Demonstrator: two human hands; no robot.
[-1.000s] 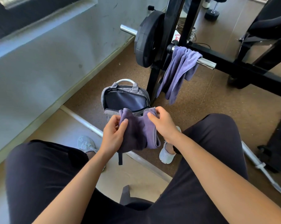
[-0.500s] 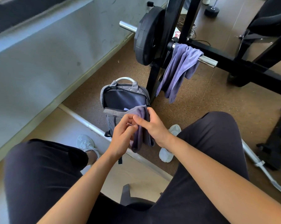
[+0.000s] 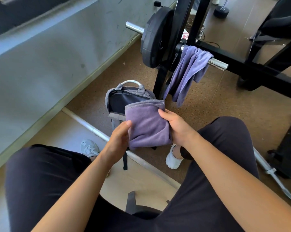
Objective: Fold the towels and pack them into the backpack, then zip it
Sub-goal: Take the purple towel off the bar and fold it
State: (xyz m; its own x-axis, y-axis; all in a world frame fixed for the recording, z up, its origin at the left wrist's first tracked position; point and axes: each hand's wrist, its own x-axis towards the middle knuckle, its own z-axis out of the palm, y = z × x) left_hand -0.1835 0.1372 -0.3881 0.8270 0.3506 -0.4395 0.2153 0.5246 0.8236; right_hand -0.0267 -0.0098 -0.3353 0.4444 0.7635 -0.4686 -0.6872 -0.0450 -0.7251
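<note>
towels are the subject of this gym-floor scene: seen from the head camera, a seated person holds a folded purple towel (image 3: 147, 126) in the air above the open grey backpack (image 3: 123, 101), which stands upright on the floor between the person's feet and beside the black rack upright (image 3: 159, 81). the right hand (image 3: 178, 129) grips the towel's right edge, thumb on the front face and fingers hidden behind; the left hand (image 3: 119, 138) pinches the left edge, thumb tip pressed on the cloth. a second towel (image 3: 188, 71), unfolded, hangs draped over the chrome barbell (image 3: 216, 63) next to a black weight plate (image 3: 155, 37), well apart from the hands. the bag's main compartment gapes, dark lining showing, nothing visible inside. judging from this, packing of the first towel comes next; the loose fold could spring open as it goes in if one hand lets go early, and the bundle looks about as wide as the opening, so it may catch on the zip edge or tip the bag
</note>
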